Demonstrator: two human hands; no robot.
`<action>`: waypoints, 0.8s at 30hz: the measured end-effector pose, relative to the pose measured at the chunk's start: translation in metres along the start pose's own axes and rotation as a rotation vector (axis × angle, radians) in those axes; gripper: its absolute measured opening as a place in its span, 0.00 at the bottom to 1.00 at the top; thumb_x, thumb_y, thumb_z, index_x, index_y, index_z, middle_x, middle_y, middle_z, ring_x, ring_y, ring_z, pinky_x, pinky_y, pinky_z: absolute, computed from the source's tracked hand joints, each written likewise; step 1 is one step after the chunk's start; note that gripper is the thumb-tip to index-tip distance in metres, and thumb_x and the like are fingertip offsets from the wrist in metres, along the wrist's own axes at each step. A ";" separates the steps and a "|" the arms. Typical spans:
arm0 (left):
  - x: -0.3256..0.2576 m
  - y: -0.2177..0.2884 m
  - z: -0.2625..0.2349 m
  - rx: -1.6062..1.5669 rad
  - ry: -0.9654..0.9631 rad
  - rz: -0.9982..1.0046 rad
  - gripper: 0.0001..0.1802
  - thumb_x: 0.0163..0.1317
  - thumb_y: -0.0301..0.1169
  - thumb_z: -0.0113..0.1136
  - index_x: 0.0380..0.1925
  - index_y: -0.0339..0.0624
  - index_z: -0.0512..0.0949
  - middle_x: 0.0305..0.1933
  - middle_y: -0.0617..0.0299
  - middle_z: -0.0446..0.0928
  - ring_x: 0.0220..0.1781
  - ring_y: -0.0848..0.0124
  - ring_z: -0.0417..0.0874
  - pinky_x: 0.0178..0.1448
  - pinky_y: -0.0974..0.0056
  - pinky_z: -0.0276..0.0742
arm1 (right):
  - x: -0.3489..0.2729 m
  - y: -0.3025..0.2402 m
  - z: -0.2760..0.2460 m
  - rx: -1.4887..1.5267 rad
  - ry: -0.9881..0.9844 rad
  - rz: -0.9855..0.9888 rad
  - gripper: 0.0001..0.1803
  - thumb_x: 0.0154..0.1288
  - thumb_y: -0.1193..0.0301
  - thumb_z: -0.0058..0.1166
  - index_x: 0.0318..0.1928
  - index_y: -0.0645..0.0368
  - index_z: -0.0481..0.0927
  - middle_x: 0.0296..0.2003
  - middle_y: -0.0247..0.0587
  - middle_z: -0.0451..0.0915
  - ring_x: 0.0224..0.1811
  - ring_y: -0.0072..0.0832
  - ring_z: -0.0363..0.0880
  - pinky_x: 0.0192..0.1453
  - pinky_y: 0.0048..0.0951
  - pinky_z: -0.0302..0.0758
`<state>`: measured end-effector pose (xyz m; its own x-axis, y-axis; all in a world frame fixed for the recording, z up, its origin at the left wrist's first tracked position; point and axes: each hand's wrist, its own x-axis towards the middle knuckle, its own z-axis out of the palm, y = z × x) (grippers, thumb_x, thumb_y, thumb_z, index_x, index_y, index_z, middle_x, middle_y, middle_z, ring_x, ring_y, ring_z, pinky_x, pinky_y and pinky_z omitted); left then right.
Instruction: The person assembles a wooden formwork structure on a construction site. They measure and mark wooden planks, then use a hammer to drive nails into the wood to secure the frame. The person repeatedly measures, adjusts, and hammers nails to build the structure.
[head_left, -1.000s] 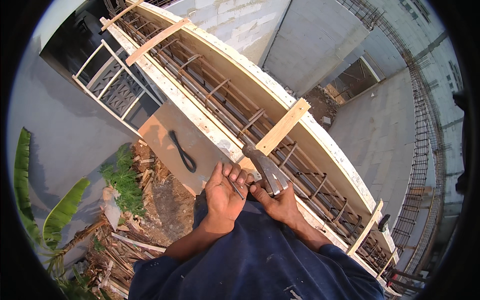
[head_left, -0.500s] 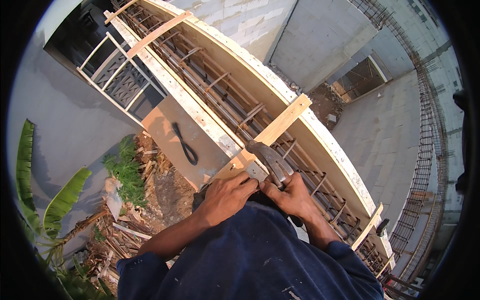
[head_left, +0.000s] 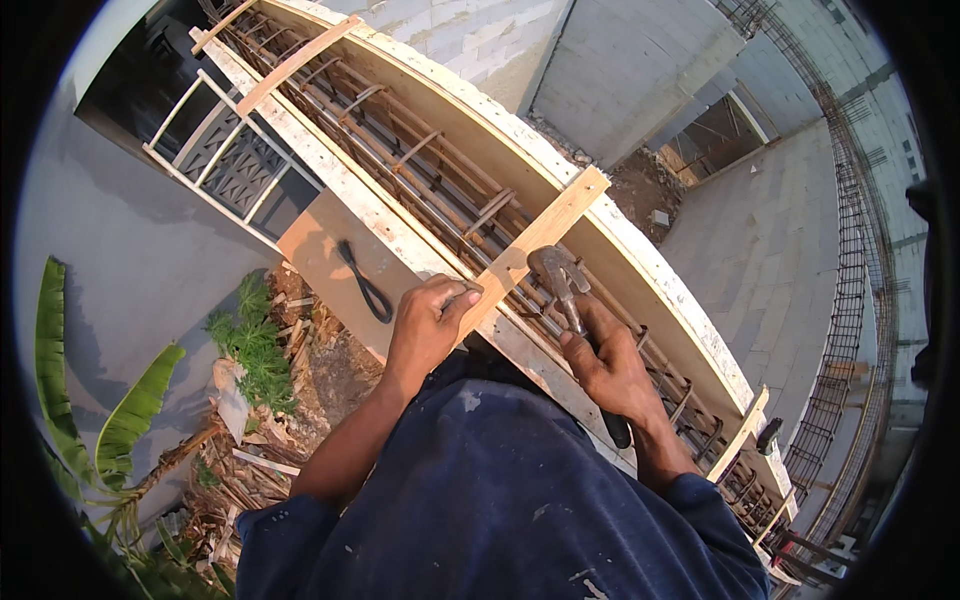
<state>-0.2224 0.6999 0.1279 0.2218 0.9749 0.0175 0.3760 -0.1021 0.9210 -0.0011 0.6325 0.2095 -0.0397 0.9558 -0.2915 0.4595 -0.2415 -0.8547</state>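
A claw hammer (head_left: 573, 302) is gripped in my right hand (head_left: 612, 368). Its metal head is over the rebar trough, just right of a wooden cross batten (head_left: 548, 232), and the dark handle end sticks out below my palm. My left hand (head_left: 425, 322) rests at the near end of that batten, thumb and fingers pinched together. Whatever may be between those fingertips is too small to make out. The batten spans the two sides of a long wooden formwork (head_left: 400, 240), and a rebar cage (head_left: 420, 170) lies inside it.
On a brown board (head_left: 325, 245) left of the formwork lies a looped bundle of dark wire (head_left: 362, 283). Further battens (head_left: 300, 62) cross the formwork. A pale metal frame (head_left: 200, 150) stands at the left, above rubble, wood scraps (head_left: 240, 480) and plants. Block walls (head_left: 750, 240) rise on the right.
My hands have moved apart. The left has shifted up and left along the formwork edge to the batten's near end; the right has moved slightly right, with the hammer turned more upright.
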 end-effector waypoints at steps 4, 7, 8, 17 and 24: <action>-0.001 0.002 0.003 0.071 0.019 0.015 0.11 0.64 0.30 0.63 0.33 0.30 0.83 0.32 0.46 0.79 0.34 0.50 0.80 0.41 0.53 0.73 | -0.008 -0.003 0.003 0.131 -0.070 0.066 0.20 0.76 0.65 0.48 0.61 0.65 0.70 0.42 0.55 0.80 0.43 0.40 0.80 0.52 0.40 0.74; -0.001 0.001 0.003 0.129 -0.005 0.001 0.10 0.64 0.30 0.63 0.33 0.30 0.83 0.33 0.46 0.79 0.35 0.49 0.80 0.41 0.53 0.73 | -0.009 -0.002 0.006 0.045 -0.063 -0.029 0.23 0.77 0.62 0.47 0.63 0.65 0.69 0.46 0.59 0.80 0.47 0.46 0.81 0.54 0.43 0.75; -0.001 0.001 0.003 0.148 -0.016 -0.002 0.10 0.64 0.30 0.63 0.33 0.30 0.83 0.34 0.46 0.79 0.35 0.48 0.80 0.41 0.53 0.73 | -0.008 -0.001 0.007 -0.021 -0.050 -0.076 0.24 0.77 0.61 0.47 0.64 0.65 0.68 0.48 0.60 0.80 0.49 0.49 0.82 0.54 0.44 0.75; 0.000 0.001 0.001 0.124 -0.034 0.042 0.08 0.63 0.25 0.63 0.37 0.30 0.83 0.32 0.49 0.79 0.33 0.56 0.80 0.40 0.60 0.73 | -0.006 -0.020 0.002 0.022 -0.041 -0.175 0.21 0.77 0.65 0.46 0.63 0.64 0.69 0.48 0.64 0.81 0.49 0.53 0.83 0.51 0.45 0.77; -0.003 0.001 0.004 0.127 0.006 0.124 0.07 0.62 0.24 0.61 0.36 0.31 0.84 0.36 0.47 0.80 0.36 0.51 0.82 0.42 0.55 0.75 | -0.004 -0.026 0.011 -0.025 -0.020 -0.275 0.20 0.77 0.65 0.46 0.61 0.65 0.70 0.38 0.62 0.81 0.37 0.54 0.83 0.42 0.48 0.76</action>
<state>-0.2196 0.6962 0.1269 0.2685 0.9545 0.1301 0.4568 -0.2451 0.8552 -0.0229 0.6331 0.2276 -0.1839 0.9812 -0.0586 0.4505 0.0311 -0.8922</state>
